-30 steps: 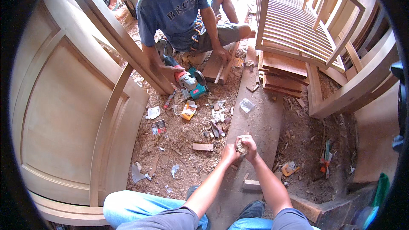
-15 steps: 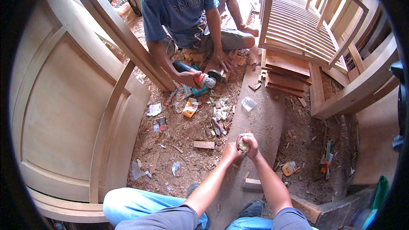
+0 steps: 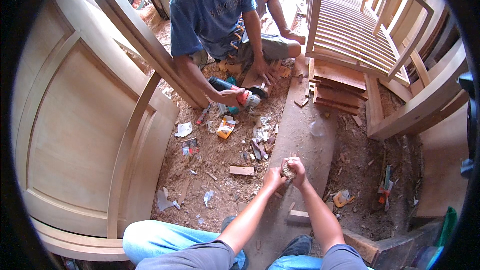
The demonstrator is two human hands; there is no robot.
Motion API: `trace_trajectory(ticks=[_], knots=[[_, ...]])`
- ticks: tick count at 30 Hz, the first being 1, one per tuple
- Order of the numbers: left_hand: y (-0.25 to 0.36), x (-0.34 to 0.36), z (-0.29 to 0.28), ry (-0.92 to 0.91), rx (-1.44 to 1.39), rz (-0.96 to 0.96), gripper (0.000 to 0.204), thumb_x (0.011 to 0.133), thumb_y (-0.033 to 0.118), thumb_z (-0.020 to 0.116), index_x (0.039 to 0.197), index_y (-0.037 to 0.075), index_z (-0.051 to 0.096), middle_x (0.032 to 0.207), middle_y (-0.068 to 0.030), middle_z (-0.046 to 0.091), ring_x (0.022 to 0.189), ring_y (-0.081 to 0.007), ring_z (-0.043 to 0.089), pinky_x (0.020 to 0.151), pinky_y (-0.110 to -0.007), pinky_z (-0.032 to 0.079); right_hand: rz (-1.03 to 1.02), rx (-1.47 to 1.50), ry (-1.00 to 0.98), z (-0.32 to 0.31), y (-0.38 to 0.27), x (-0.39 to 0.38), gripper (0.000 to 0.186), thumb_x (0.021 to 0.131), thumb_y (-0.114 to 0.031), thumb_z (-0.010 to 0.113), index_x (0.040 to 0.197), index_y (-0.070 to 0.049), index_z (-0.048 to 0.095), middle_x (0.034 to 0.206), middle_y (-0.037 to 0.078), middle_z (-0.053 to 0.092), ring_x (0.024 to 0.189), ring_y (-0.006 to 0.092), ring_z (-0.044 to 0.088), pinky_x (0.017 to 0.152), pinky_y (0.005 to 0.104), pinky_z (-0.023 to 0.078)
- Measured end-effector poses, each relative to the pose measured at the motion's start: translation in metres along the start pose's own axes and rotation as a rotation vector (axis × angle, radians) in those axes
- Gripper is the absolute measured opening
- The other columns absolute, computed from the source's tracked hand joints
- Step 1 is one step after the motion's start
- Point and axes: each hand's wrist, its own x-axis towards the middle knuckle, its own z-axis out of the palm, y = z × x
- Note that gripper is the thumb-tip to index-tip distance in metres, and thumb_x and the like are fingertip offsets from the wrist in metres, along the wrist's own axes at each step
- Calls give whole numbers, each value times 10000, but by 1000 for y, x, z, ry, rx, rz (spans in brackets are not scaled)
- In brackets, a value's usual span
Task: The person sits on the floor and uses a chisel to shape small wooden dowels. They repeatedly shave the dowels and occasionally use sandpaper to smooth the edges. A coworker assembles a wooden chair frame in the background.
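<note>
My left hand (image 3: 271,178) and my right hand (image 3: 297,172) are closed together around a small pale, flecked lump (image 3: 288,169), held over a long flat plank (image 3: 295,135); what it is I cannot make out. Beyond them a co-worker (image 3: 210,20) sits cross-legged on the shavings-covered floor, one hand on a red-and-black angle grinder (image 3: 245,97) with its disc at a piece of wood (image 3: 260,75), the other hand resting on that wood. A short wood offcut (image 3: 241,170) lies left of my hands.
A panelled wooden door (image 3: 70,135) and an upright post (image 3: 145,50) stand at the left. At the right are a slatted wooden frame (image 3: 360,35), stacked boards (image 3: 337,90) and a heavy curved beam (image 3: 415,100). Scraps, plastic bits and a yellow packet (image 3: 225,126) litter the floor.
The co-worker's grinder has moved right and onto the wood piece, and the co-worker leans over it. My hands keep their grip on the lump, with little movement.
</note>
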Motion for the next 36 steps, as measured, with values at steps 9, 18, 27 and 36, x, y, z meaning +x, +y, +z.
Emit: trace_trajectory(ticks=[9,18,27,36], knots=[[-6,5,6,-42,39,-51,297,716,256,778,962,92,740,914,-175,728,876,-357,709,803,-474,560,51,78,-52,5,-48,0,470,805,-402,457,642,22,578,616,99,571,608,167,544,595,291,417],[-7,5,7,-47,18,-61,316,724,268,784,977,84,737,897,-187,723,874,-356,707,780,-468,559,144,138,-170,-3,-31,2,470,813,-410,453,666,19,577,614,71,571,581,153,520,582,287,413],[-6,1,5,-24,19,-9,315,721,336,820,916,97,755,879,-162,730,833,-341,714,746,-459,562,189,220,-127,-1,-42,1,454,791,-407,458,636,3,576,607,97,571,580,154,530,579,285,407],[-4,-2,5,-12,-15,-10,308,722,239,773,952,41,721,898,-200,719,870,-370,702,780,-464,570,128,158,-72,1,-13,-4,447,789,-407,489,654,12,572,595,70,567,566,136,512,569,277,397]])
